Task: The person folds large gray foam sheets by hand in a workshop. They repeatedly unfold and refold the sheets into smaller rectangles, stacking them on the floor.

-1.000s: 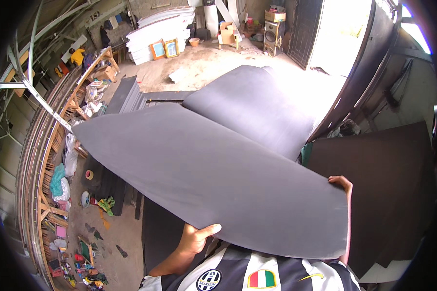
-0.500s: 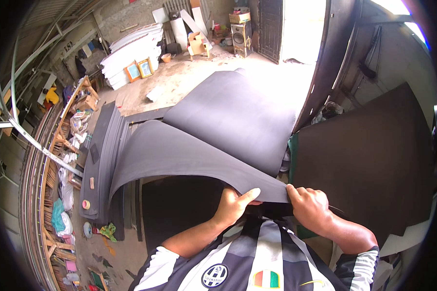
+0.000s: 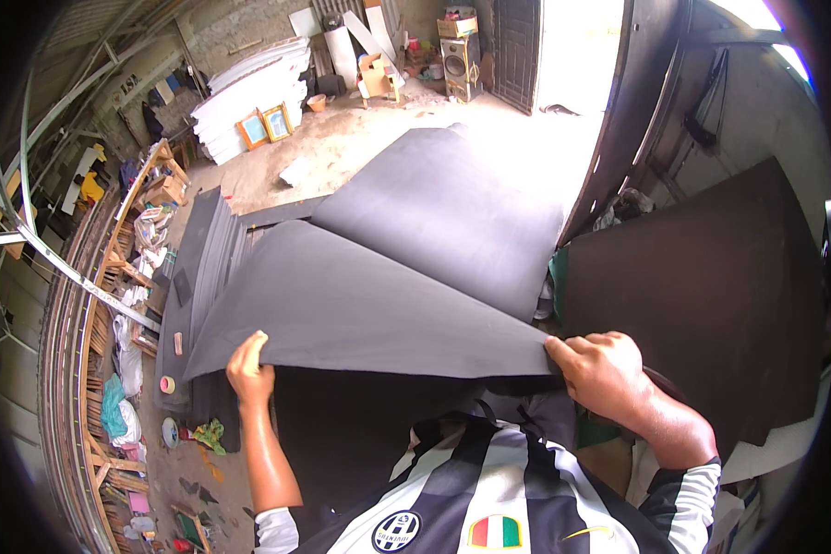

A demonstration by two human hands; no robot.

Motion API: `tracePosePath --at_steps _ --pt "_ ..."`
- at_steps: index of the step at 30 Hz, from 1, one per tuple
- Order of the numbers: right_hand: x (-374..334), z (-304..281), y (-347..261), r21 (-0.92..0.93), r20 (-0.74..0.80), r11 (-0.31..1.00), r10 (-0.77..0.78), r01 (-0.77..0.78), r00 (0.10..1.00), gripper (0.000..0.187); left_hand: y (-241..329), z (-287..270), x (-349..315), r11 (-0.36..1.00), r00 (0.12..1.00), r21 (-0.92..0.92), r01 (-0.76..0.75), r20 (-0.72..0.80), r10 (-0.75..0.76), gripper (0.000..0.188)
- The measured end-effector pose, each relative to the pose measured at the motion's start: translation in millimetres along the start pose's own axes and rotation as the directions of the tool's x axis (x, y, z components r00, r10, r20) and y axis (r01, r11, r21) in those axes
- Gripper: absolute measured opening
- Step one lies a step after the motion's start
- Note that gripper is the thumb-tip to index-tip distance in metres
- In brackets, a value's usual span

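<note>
A large flexible dark grey sheet [image 3: 369,309] stretches before me, its near edge lifted. My left hand [image 3: 249,369] grips that edge toward the left, thumb on top and the other fingers hidden beneath. At the sheet's right corner my right hand [image 3: 602,367] is closed, pinching it between thumb and fingers. Beyond lies another dark grey sheet [image 3: 452,217], smooth and shiny in the light. Under the lifted edge a black surface [image 3: 360,420] shows in shadow.
A stack of dark strips [image 3: 194,277] with a tape roll [image 3: 167,384] on it stands at left. Dark panels [image 3: 692,295] rise at right. Framed pictures [image 3: 266,127] lean on white sheets [image 3: 249,88] at the back, near a speaker [image 3: 457,69]. A cluttered wooden rack [image 3: 92,369] runs along the left.
My left hand has moved left along the sheet's near edge, away from my right hand. The edge, curved before, is now stretched nearly straight. My right hand keeps its corner.
</note>
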State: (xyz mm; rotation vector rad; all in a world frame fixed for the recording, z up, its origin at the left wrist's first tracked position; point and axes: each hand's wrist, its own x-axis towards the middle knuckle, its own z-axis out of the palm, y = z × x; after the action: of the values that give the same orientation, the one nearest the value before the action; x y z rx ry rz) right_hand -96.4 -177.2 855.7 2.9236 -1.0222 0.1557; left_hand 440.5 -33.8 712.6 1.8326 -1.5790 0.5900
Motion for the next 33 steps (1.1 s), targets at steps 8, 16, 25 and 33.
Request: tracePosePath --at_steps 8,16,25,33 --pt "-8 -24 3 -0.083 -0.03 0.994 0.075 -0.077 0.997 0.052 -38 -23 -34 0.992 0.977 0.095 0.079 0.189 -0.096 0.05" --pt "-91 -77 1 0.026 -0.292 0.977 0.21 -0.212 0.933 0.052 44 -129 -48 0.98 0.953 0.142 -0.139 0.288 0.093 0.051" --pt "-244 -66 -76 0.177 -0.196 0.959 0.255 -0.222 0.947 0.043 95 -263 -128 0.952 0.906 0.222 -0.211 0.411 0.105 0.05" --pt "-346 4 -168 0.26 0.007 0.926 0.281 -0.273 0.96 0.027 96 -346 -235 0.942 0.864 0.23 -0.244 0.492 0.103 0.038"
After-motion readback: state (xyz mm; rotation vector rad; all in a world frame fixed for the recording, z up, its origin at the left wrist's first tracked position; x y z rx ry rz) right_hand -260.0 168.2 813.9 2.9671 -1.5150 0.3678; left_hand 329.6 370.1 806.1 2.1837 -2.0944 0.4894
